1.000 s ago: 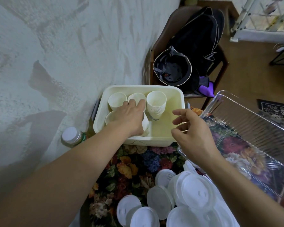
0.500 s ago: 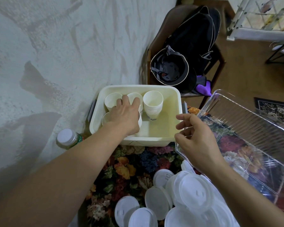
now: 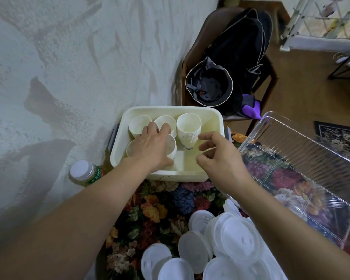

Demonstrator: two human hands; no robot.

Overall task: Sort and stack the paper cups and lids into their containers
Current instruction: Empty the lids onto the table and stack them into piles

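Observation:
A cream plastic bin [image 3: 218, 126] stands against the wall and holds several stacks of white paper cups. A tall cup stack [image 3: 188, 128] stands in the bin's middle; two shorter stacks [image 3: 138, 123] stand at the back left. My left hand [image 3: 152, 146] reaches into the bin and grips a front cup stack [image 3: 171, 145] from above, hiding most of it. My right hand [image 3: 220, 158] hovers over the bin's front right part with loosely curled fingers and holds nothing. A pile of white plastic lids [image 3: 236, 239] lies on the floral cloth near me.
A clear plastic container [image 3: 311, 158] sits tilted at the right, with nothing in it. A capped bottle [image 3: 83, 171] stands left of the bin by the wall. Behind the bin, a chair carries a black helmet [image 3: 210, 85] and a backpack [image 3: 240, 41].
My right hand has moved left from the clear container's edge to above the bin, near the tall stack. My left hand stays on the front cup stack.

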